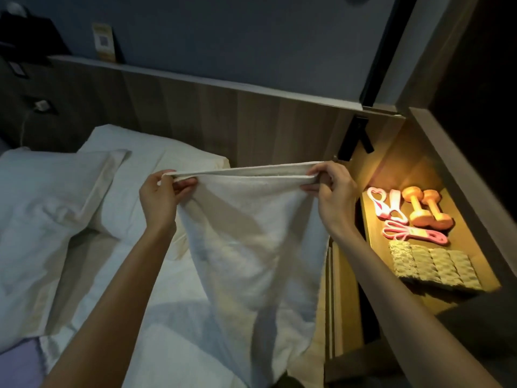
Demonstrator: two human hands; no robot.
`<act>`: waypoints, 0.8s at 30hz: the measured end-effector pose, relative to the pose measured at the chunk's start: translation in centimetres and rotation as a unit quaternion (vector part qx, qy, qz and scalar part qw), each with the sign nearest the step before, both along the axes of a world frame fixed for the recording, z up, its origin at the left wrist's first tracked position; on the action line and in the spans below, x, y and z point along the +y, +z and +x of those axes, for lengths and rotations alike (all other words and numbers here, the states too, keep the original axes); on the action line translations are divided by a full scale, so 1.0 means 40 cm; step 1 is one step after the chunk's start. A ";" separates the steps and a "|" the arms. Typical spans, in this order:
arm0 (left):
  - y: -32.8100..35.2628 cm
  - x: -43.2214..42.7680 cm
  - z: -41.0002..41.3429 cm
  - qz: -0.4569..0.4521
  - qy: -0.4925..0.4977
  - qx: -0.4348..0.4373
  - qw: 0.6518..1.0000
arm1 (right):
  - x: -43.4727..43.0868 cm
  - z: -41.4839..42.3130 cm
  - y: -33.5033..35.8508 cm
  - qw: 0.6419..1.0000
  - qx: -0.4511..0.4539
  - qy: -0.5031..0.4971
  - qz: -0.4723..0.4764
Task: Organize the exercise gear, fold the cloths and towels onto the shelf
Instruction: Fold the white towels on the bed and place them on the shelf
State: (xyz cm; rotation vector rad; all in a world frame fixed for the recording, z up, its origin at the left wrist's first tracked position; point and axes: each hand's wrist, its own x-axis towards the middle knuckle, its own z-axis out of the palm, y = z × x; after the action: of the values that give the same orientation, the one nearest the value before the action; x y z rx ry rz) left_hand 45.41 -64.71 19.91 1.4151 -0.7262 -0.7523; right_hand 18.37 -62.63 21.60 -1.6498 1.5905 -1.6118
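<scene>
I hold a white towel (251, 242) up over the bed, doubled over so its top edge runs taut between my hands. My left hand (161, 196) pinches the left top corner and my right hand (330, 191) pinches the right one. The rest hangs down toward the mattress. On the lit wooden shelf (372, 236) to the right lie two orange dumbbells (426, 210), a pink-and-white hand grip (384, 205), a pink resistance band (414, 233) and a folded textured cloth (433, 268).
White pillows (84, 186) and sheets cover the bed (173, 298) on the left. A wooden headboard panel (223, 121) runs behind, with a ledge on top. A dark wall edge (475, 191) frames the shelf niche on the right.
</scene>
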 end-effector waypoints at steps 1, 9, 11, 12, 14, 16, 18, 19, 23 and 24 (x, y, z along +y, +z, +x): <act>-0.016 -0.039 0.007 0.007 0.002 0.004 1.000 | -0.046 0.004 -0.012 1.000 0.002 0.005 0.007; -0.180 -0.417 0.007 0.051 0.018 0.062 0.997 | -0.469 0.007 -0.178 0.996 -0.006 0.013 0.093; -0.246 -0.528 -0.014 0.080 0.028 0.033 0.996 | -0.584 -0.005 -0.246 0.993 -0.010 0.018 0.119; -0.281 -0.582 -0.025 0.099 0.031 0.003 0.995 | -0.640 -0.010 -0.284 0.991 -0.010 0.023 0.133; -0.353 -0.685 -0.045 0.123 0.048 -0.050 0.990 | -0.748 -0.016 -0.361 0.986 -0.009 0.030 0.162; -0.429 -0.774 -0.059 0.140 0.073 -0.086 0.984 | -0.847 -0.015 -0.436 0.981 -0.008 0.038 0.192; -0.507 -0.843 -0.064 0.154 0.084 -0.110 0.978 | -0.933 -0.008 -0.513 0.975 -0.001 0.047 0.218; -0.547 -0.870 -0.065 0.163 0.077 -0.115 0.977 | -0.970 -0.002 -0.553 0.972 0.004 0.053 0.229; -0.727 -0.950 -0.044 0.185 0.014 -0.095 0.978 | -1.087 0.034 -0.707 0.955 0.025 0.082 0.283; -0.768 -0.962 -0.035 0.202 -0.010 -0.096 0.975 | -1.109 0.046 -0.741 0.950 0.035 0.092 0.298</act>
State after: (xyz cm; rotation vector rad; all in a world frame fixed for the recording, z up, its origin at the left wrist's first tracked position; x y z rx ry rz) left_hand 44.01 -103.17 -10.82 1.8724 -0.7634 -0.8182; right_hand 20.20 -107.01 -8.03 -1.4704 1.6789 -0.8631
